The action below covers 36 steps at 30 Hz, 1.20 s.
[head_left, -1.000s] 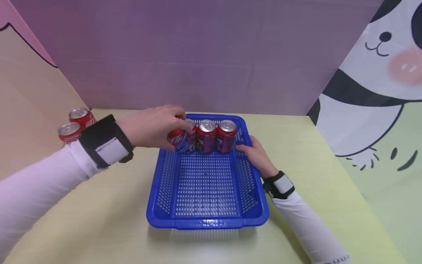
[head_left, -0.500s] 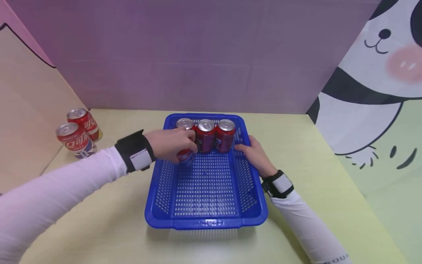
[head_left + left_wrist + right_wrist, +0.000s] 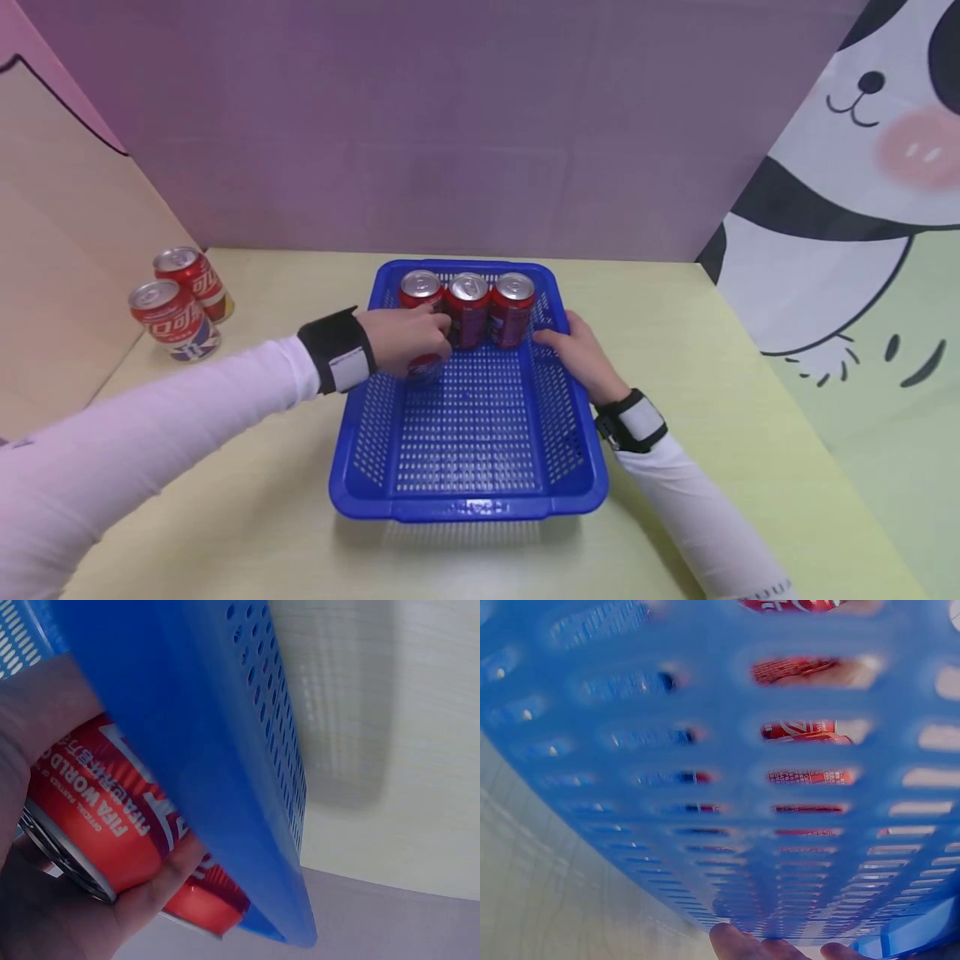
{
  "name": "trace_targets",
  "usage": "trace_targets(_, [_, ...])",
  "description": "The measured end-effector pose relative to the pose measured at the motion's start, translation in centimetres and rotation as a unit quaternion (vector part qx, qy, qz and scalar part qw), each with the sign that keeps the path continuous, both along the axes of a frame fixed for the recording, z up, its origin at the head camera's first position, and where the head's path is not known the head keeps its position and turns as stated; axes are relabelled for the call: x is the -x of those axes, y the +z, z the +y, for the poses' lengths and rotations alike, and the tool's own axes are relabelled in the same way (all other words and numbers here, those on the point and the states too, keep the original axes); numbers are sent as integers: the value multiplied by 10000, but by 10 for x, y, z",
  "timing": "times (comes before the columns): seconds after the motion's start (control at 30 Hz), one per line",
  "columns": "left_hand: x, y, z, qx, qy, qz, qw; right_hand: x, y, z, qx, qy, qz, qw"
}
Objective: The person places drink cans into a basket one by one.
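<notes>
My left hand (image 3: pixel 408 337) reaches over the left side of a blue plastic basket (image 3: pixel 468 507) and grips a red soda can (image 3: pixel 112 817), its fingers and thumb around the can near the top. In the head view the hand covers most of this can. Just behind it, three more red cans stand upright in a row along the basket's far end: a left can (image 3: pixel 421 286), a middle can (image 3: pixel 468 312) and a right can (image 3: pixel 513 312). My right hand (image 3: pixel 585 358) holds the basket's right rim, thumb on the inner side and fingers (image 3: pixel 739 943) against the outside wall.
Two more red cans, a front can (image 3: pixel 176 325) and a rear can (image 3: pixel 198 279), stand on the pale table (image 3: pixel 247 467) at the far left. A purple wall (image 3: pixel 450 125) rises behind the table. A panda picture (image 3: pixel 840 208) covers the right wall.
My left hand has brought its can from the basket's left rim down into the basket, in front of the left can of the row. The right hand has stayed on the rim.
</notes>
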<state>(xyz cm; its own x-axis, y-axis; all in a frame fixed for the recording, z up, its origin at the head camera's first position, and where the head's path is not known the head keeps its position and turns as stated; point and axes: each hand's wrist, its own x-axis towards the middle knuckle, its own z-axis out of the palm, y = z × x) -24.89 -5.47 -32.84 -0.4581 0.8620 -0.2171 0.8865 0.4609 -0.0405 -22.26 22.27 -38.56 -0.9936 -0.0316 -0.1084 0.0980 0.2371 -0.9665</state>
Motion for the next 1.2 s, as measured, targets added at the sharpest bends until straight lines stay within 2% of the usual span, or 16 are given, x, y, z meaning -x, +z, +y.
trace_targets(0.3, [0,-2,2,-215,-101,502,9985,2,-2,0,40,29,27,10000])
trace_targets(0.57, [-2,-8,-1,-403,-213,999,9940,2,-1,1,0,-32,10,10000])
trace_targets(0.8, [-10,-11,-4,-828,-281,855,9925,2,-2,1,27,-3,1,10000])
trace_targets(0.93, [-16,-7,-13,-1333,-40,721,9884,3,-2,1,8,44,46,10000])
trace_targets(1.0, [-17,-3,-21,-1642,116,707,9838,3,-2,2,12,56,56,10000])
trace_targets(1.13, [-15,6,-49,-2131,558,861,9716,4,-3,3,87,87,10,9999])
trace_targets(1.2, [-13,10,-68,-2227,948,930,9658,3,-3,3,124,90,-6,9999])
